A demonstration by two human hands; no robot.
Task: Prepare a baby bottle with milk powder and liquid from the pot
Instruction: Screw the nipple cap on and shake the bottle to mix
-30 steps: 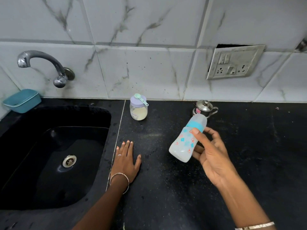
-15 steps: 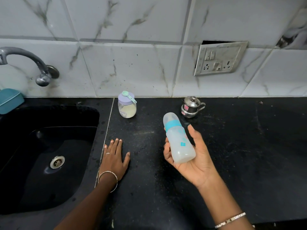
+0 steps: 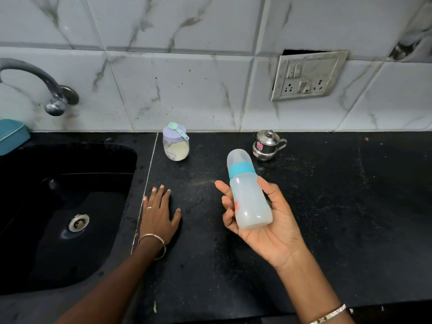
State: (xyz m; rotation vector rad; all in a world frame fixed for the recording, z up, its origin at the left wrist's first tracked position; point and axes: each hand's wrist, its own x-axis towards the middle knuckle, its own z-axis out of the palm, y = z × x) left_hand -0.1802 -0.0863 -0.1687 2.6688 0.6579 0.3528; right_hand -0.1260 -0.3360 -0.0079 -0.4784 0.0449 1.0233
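My right hand (image 3: 266, 228) holds a translucent baby bottle (image 3: 247, 195) with a teal collar and clear cap, palm up, above the black counter (image 3: 339, 218). The bottle leans with its cap toward the wall and shows milky liquid at its base. My left hand (image 3: 159, 213) lies flat on the counter beside the sink edge, fingers spread, holding nothing. Near the wall stands a clear jar of milk powder (image 3: 175, 146) with a lilac lid and a green scoop (image 3: 178, 130) on top. A small steel pot (image 3: 266, 148) with a lid and handle sits just beyond the bottle.
A black sink (image 3: 65, 206) with a steel drain takes up the left side. A curved tap (image 3: 46, 90) juts from the tiled wall above it. A teal box (image 3: 11, 135) sits at the far left. A switch and socket plate (image 3: 308, 76) hangs on the wall.
My right hand has turned the bottle from a slant to nearly upright in the palm, its printed side rolling away. My left hand has stayed flat on the counter.
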